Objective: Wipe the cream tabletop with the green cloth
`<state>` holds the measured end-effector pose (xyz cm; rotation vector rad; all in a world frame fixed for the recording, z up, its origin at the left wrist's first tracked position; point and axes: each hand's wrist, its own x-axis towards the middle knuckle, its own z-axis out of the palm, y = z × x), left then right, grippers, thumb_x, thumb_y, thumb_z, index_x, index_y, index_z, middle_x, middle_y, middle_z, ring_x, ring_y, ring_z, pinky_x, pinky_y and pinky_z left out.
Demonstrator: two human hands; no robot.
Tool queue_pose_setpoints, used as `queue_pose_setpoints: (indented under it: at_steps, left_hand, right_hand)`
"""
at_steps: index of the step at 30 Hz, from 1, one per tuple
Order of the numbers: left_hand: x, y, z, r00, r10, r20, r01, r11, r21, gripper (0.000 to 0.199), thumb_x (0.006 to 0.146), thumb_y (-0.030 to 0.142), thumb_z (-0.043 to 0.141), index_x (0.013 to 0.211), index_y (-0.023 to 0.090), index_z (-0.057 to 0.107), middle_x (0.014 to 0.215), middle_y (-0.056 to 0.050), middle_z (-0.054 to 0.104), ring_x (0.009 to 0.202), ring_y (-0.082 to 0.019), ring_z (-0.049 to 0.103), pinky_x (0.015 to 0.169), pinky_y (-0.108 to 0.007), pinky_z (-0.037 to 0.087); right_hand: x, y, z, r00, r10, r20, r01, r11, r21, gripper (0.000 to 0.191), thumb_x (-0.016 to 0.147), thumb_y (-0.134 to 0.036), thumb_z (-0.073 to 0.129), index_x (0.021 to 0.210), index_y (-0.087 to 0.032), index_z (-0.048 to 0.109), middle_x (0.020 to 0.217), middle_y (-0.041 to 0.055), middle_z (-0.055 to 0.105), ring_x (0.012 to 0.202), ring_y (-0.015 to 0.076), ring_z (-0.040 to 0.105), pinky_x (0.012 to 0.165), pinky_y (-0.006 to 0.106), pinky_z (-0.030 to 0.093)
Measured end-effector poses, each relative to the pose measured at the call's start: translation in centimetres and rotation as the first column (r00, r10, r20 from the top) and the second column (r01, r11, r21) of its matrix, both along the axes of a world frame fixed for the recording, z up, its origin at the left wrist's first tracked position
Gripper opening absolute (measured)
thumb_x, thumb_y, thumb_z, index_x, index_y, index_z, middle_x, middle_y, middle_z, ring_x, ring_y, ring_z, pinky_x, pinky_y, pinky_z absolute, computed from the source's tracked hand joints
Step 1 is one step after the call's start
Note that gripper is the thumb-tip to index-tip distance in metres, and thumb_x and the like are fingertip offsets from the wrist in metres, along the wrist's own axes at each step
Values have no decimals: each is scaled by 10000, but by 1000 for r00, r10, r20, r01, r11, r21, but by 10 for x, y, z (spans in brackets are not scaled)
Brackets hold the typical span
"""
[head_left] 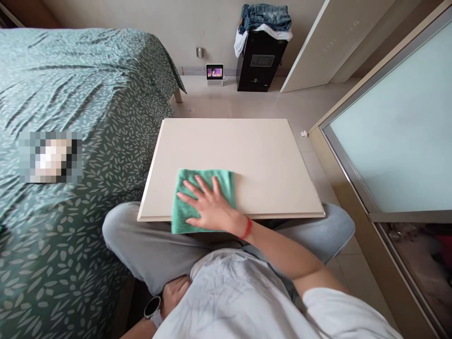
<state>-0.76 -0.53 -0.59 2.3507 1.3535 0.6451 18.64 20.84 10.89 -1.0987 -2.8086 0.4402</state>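
Lying palm down with its fingers fanned wide, the right hand covers much of the green cloth, pinning it from above; nothing is pinched between finger and thumb. The cloth is on the table, left of its middle and at its near side, with its near edge reaching past the table's near rim, over the lap. A red band circles the right wrist, just short of that rim

The left hand is well back from the table, low beside the shirt, its fingers bent and partly tucked out of sight; whether it grips anything I cannot tell. A watch sits on that wrist

The cloth looks light, soft and limp, with a slight pile, nothing fragile. It would likely slide readily across the table's smooth-looking top under a flat palm, and may bunch if pushed from one edge. For lifting, a pinch at the overhanging edge or at a far corner seems easiest

Left of the table stands the bed; beyond its far edge are a small screen and a black cabinet
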Motion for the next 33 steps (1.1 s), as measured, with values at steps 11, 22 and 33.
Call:
queue_pose_setpoints:
  at_steps: [11,22,33]
  left_hand:
    - [7,4,13,1000,-1,0,1,1000,-25,322,768,360,347,490,201,372,442,29,414,384,-84,415,413,-204,238]
    - [3,2,4,999,-29,19,29,999,-41,290,771,290,365,499,194,388,455,40,431,395,-61,429,415,-169,270]
    - [1,0,1,1000,4,12,-4,1000,8,333,784,312,352,474,191,347,431,47,419,365,-53,407,398,-174,255]
  right_hand:
    - [248,-60,-34,749,-648,135,622,759,193,746,1209,-498,460,1933,-315,473,1970,196,451,1810,571,373,1323,947,371]
    - [14,37,0,990,-97,100,98,995,-12,1004,1140,-818,637,1957,-277,418,2046,213,233,1873,596,172,1422,936,193]
    - [-67,68,9,989,144,33,-143,989,-41,708,1239,-526,607,1916,-353,489,2051,100,270,1905,500,153,1436,946,122]
